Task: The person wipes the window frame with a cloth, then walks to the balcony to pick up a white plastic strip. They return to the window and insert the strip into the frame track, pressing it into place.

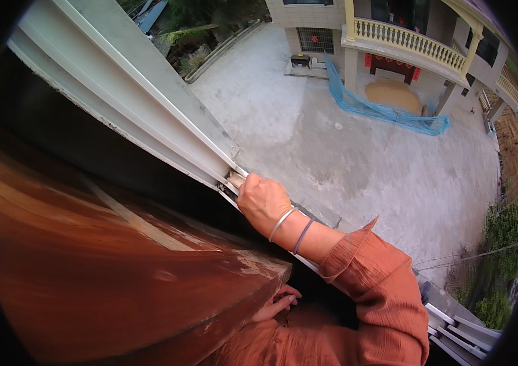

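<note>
My right hand [264,201], wearing a white bracelet and a purple band, is curled over the white window-frame track [149,116]. A small pale tan piece [236,179] shows at its fingertips, in the dirty channel; the fist hides the rest of it. My left hand [282,302] is low in the view, close to my body, beside the corner of a worn reddish-brown wooden board [149,288]. Its fingers are loosely bent and slightly apart, and nothing shows between them; the board hides part of this hand.
Outside and below lies a concrete yard [405,183]. A house with a balustraded balcony [407,39] stands across it, and blue netting [387,114] lies by a tan heap [392,95]. More window tracks [460,331] are at the lower right.
</note>
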### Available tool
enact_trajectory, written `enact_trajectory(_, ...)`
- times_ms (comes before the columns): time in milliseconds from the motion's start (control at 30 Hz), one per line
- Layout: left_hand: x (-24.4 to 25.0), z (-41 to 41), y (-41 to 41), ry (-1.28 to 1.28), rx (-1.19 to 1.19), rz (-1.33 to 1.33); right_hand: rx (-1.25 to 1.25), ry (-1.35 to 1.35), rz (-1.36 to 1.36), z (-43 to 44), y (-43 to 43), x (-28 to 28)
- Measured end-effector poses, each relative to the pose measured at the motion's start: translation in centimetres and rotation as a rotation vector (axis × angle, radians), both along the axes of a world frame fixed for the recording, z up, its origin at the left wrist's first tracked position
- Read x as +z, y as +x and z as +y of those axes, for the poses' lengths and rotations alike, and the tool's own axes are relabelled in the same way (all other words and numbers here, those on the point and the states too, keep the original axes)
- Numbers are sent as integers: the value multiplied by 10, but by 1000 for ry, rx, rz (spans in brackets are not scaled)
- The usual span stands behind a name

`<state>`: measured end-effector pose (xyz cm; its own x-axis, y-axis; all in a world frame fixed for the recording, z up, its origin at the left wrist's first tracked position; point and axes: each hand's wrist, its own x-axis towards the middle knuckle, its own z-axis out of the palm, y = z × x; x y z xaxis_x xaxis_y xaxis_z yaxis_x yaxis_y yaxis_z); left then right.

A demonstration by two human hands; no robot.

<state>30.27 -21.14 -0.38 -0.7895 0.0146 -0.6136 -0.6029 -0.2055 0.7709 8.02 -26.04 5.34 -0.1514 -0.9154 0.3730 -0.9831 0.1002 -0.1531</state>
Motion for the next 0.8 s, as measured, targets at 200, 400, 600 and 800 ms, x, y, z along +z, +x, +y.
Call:
enact_trajectory(200, -2, -4, 3, -58, 5, -6, 23, 71, 12, 9, -5, 14)
enact_trajectory(400, 0, -7, -3, -59, -25, 13, 148, 141, 79, -6, -8, 25)
enact_trajectory(600, 0, 0, -8, -297, -30, 154, -32, 2, -103, -5, 6, -4)
enact_trajectory(800, 49, 20, -34, -1024, -513, 713, -101, 18, -433, -6, -18, -25)
